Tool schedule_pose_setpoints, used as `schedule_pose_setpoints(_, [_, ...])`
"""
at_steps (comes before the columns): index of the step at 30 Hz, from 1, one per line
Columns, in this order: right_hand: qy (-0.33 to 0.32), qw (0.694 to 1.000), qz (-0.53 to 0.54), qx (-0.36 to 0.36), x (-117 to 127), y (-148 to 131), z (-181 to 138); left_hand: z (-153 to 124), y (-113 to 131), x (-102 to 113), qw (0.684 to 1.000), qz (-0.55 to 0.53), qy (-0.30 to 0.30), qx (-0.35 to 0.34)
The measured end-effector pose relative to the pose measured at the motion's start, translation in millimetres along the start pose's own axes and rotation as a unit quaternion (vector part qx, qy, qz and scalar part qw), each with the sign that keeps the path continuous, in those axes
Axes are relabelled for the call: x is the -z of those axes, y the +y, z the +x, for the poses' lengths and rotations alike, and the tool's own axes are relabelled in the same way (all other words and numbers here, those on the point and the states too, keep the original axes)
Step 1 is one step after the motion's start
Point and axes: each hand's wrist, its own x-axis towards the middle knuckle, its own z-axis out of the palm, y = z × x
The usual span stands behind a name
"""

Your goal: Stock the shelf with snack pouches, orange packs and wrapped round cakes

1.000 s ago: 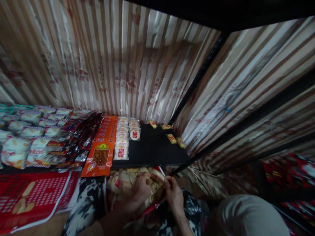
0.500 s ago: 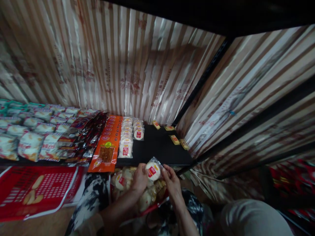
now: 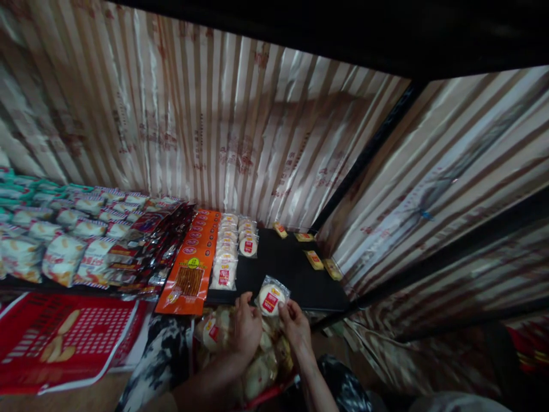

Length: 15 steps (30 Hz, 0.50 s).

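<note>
My right hand (image 3: 297, 327) pinches the right edge of a round white cake in a clear wrapper (image 3: 271, 300), its red and yellow label facing up. My left hand (image 3: 249, 325) is beside the wrapper's left edge, thumb and fingers loosely parted. Below both hands, a red-edged container (image 3: 274, 391) holds more wrapped round cakes (image 3: 260, 366). On the black shelf (image 3: 274, 263) ahead, similar white packs form one overlapping row (image 3: 224, 274) and a shorter row (image 3: 248, 246) to its right.
An orange snack bag (image 3: 189, 274) lies left of the white packs. Dark red packets (image 3: 165, 246) and rows of white bags (image 3: 64, 257) fill the left. Several small yellow packs (image 3: 314, 260) sit at right. A black post (image 3: 369, 154) rises at the corner; a red bag (image 3: 64, 343) hangs below.
The wrapped cake has shifted slightly towards the shelf edge with my right hand. My left hand has loosened from its left side. The view has tilted and shifted a little.
</note>
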Motion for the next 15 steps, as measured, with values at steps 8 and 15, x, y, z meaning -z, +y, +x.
schedule_pose_setpoints(8, [-0.008,0.992,-0.110,0.066,-28.9,-7.0,57.6,21.6,18.3,-5.6,0.999,0.026,-0.020,-0.028])
schedule_pose_setpoints(15, [-0.033,0.982,-0.164,0.092,-59.7,-8.8,91.5,62.2,33.4,-14.9,0.999,0.019,-0.041,0.012])
